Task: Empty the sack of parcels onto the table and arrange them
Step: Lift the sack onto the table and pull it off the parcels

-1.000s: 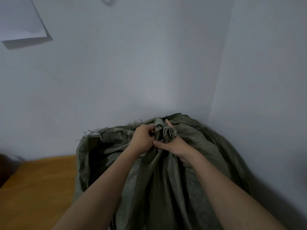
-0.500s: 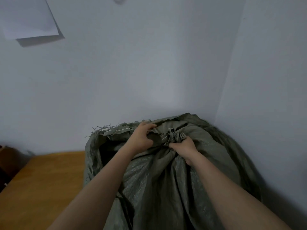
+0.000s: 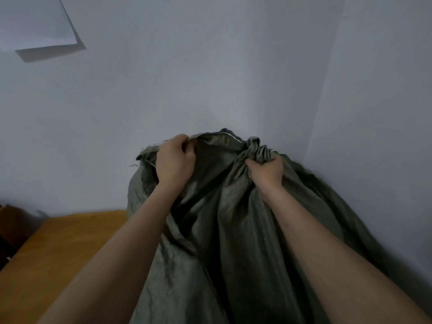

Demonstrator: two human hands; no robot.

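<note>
A large grey-green woven sack (image 3: 224, 242) stands on the right end of the wooden table (image 3: 58, 253), leaning into the corner of the walls. My left hand (image 3: 174, 160) grips the left side of the sack's mouth. My right hand (image 3: 265, 170) grips a bunched fold of the rim on the right. Between the two hands the mouth is pulled apart into a dark gap. No parcel shows; the inside of the sack is hidden.
White walls meet in a corner just behind and to the right of the sack. A white sheet of paper (image 3: 35, 22) hangs on the wall at the upper left. Something dark (image 3: 11, 228) sits past the table's left edge.
My hands have moved apart from the knotted top, left hand to the left and right hand to the right, and the sack's mouth has opened between them.
</note>
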